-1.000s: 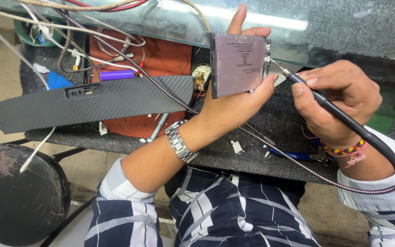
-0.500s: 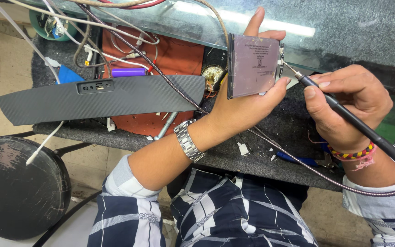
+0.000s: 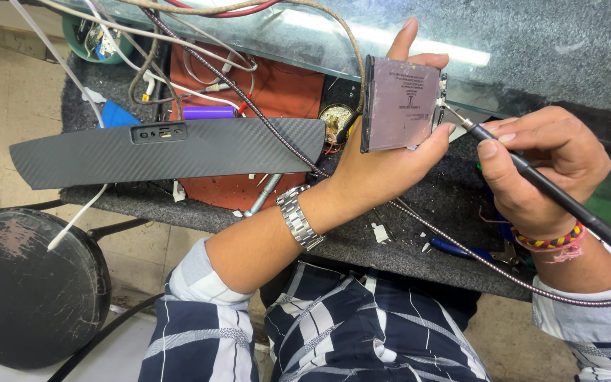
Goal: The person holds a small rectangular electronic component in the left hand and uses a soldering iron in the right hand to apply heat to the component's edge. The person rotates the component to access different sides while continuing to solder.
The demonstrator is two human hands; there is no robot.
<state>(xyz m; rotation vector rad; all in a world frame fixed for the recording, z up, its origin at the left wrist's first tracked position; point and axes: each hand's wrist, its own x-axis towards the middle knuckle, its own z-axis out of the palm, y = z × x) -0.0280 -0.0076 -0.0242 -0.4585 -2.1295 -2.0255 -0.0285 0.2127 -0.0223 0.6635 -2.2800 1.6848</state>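
Observation:
My left hand [image 3: 383, 159] grips a flat, square grey battery pack [image 3: 399, 104] and holds it upright above the bench edge. A metal watch sits on that wrist. My right hand [image 3: 539, 166] is closed on a black soldering iron [image 3: 532, 180] like a pen. Its thin metal tip touches the right edge of the battery pack, near the top corner. The iron's thick black cord curves down past my right wrist, which wears coloured thread bands.
A long black carbon-pattern speaker panel [image 3: 167, 150] lies across the grey-carpeted bench [image 3: 454, 205]. Behind it are a red mat [image 3: 277, 92], tangled wires, a purple cylinder cell [image 3: 208, 112] and a glass top [image 3: 532, 42]. A round black stool [image 3: 26, 297] stands lower left.
The view has shifted slightly. My left hand raised the battery pack a little, and the soldering iron tip stayed at its right edge.

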